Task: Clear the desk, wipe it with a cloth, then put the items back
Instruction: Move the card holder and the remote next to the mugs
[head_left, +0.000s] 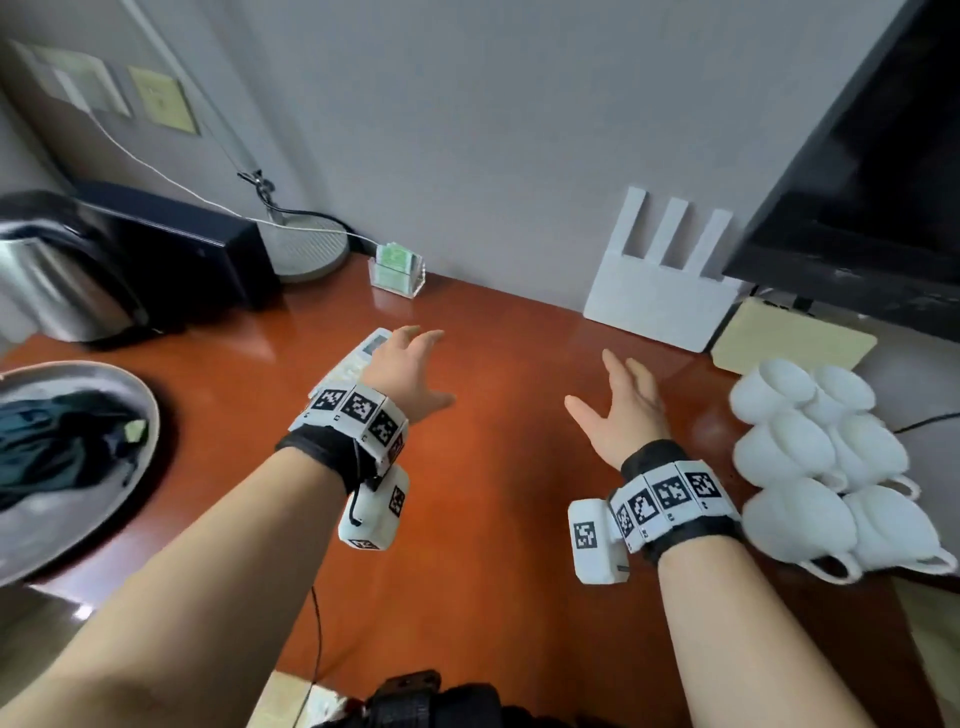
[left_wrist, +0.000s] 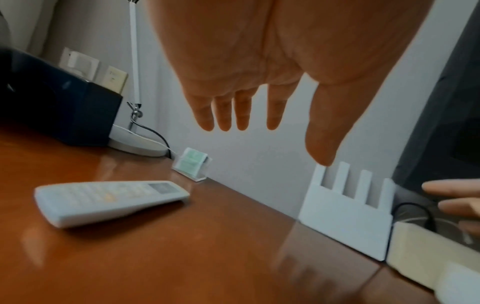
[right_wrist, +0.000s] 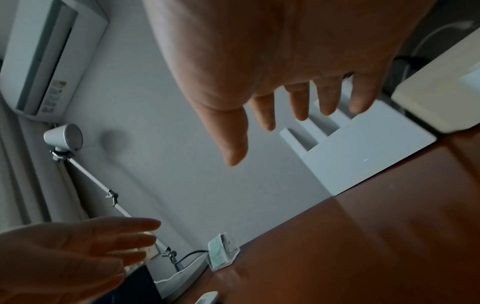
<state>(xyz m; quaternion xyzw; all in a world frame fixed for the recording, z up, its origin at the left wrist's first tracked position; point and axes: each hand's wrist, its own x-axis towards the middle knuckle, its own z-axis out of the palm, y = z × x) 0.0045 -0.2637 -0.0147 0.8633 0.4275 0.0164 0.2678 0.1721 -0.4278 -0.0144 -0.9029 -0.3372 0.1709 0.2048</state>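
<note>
Two hands hovered above a reddish-brown bench (head_left: 483, 519), both with fingers spread and holding nothing. At far left, a grey round tray (head_left: 130, 499) carried a dark crumpled cloth (head_left: 57, 447); behind it stood a steel electric kettle (head_left: 57, 275) and a black box (head_left: 197, 244). A desk lamp's round base (head_left: 311, 249) sat against the wall, with a thin arm rising from it. Just right of the base stood a clear card holder (head_left: 397, 273) with green-printed cards. A white remote control (left_wrist: 109, 199) lay flat on the bench, buttons up, directly beneath the left hand (head_left: 410, 371), which was above it without touching; the left wrist view showed a clear gap between fingers (left_wrist: 223, 115) and remote. The right hand (head_left: 623, 410) hung over bare bench, palm turned inward, thumb (right_wrist: 231, 139) held apart from the other fingers. Beyond it a white router (head_left: 660, 280) with three flat antennas leaned against the wall. Right of the router lay a pale yellow box (head_left: 789, 343), partly under a black television (head_left: 872, 166). At far right, a cluster of white cups (head_left: 821, 462) lay on their sides, touching one another, handles pointing toward the bench's near edge.
</note>
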